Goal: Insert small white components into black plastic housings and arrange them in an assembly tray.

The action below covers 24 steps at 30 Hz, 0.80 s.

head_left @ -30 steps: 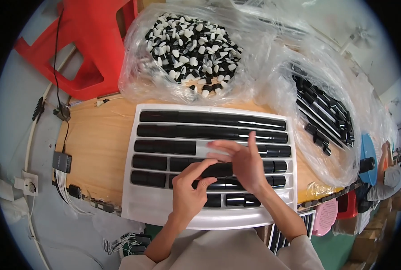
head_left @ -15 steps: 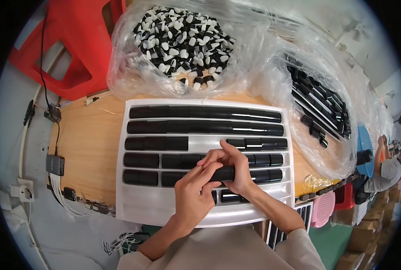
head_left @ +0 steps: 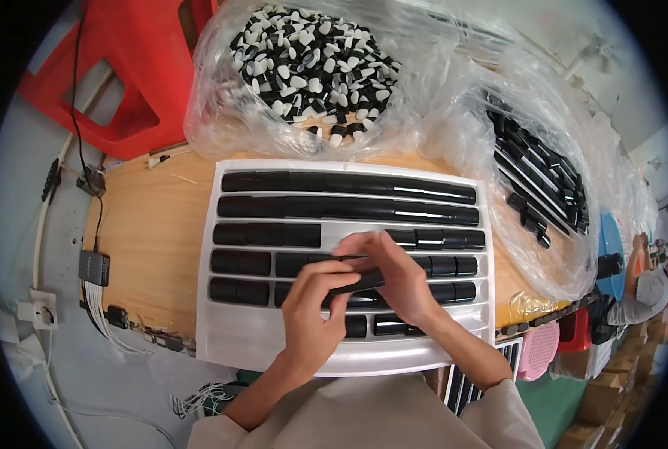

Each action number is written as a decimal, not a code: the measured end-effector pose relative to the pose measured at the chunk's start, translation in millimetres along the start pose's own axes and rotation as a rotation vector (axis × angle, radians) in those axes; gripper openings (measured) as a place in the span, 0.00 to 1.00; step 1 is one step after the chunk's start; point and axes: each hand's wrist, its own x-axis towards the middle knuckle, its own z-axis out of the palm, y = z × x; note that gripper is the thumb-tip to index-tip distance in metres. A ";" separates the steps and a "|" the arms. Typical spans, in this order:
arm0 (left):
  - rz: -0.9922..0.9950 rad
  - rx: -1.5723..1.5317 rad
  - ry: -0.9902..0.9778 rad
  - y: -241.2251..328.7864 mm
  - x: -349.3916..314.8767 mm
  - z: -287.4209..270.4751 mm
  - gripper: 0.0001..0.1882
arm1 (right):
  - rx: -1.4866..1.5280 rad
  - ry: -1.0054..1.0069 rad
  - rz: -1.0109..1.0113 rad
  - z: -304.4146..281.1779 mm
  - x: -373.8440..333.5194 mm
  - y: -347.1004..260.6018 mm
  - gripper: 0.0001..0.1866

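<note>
Over the lower middle of a white tray (head_left: 263, 355), both hands are together around a black tube (head_left: 362, 283). My left hand (head_left: 313, 303) pinches it with thumb and fingers from the left. At its right end, my right hand (head_left: 403, 280) is curled round it, fingers reaching across towards the left hand; part of the tube is hidden by them. Beneath lie rows of black tubes (head_left: 349, 213) in the tray's grooves. The third row has a gap in its middle, and the lowest row holds shorter black pieces (head_left: 395, 325) on its right side.
A clear plastic bag (head_left: 207, 112) of black-and-white caps (head_left: 315, 71) lies beyond the tray. Another bag (head_left: 461, 105) at the right holds glossy black tubes (head_left: 536, 172). A red stool (head_left: 135, 71) stands far left. A small cable box (head_left: 94, 268) sits at the table's left edge.
The tube has tilted between my hands, its right end more covered by the right hand. The left fingers have shifted slightly left. The whole view has drifted a little.
</note>
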 end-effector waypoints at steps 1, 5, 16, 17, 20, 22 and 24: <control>0.087 0.082 0.074 -4.6 0.6 -5.3 0.17 | -0.060 0.006 0.045 -1.3 -4.3 -7.0 0.25; 0.197 0.135 0.137 -18.8 -2.9 -8.7 0.16 | -0.217 -0.106 0.012 -12.0 -16.9 -20.2 0.18; -0.008 0.178 -0.181 -3.3 -40.7 15.7 0.16 | -0.934 0.218 -0.145 -44.5 28.4 -15.1 0.12; -0.001 0.171 -0.216 -1.1 -42.8 22.1 0.15 | -1.008 0.218 -0.213 -38.2 32.1 -16.8 0.10; 0.031 0.171 -0.293 4.6 -42.2 33.8 0.16 | -1.228 0.201 -0.258 -33.1 43.9 -10.5 0.15; 0.005 0.196 -0.342 10.0 -36.9 32.5 0.17 | -1.272 0.170 -0.251 -36.1 47.8 -21.1 0.17; -0.017 0.219 -0.384 12.4 -24.9 32.7 0.18 | -1.320 0.181 -0.220 -40.4 54.4 -45.7 0.21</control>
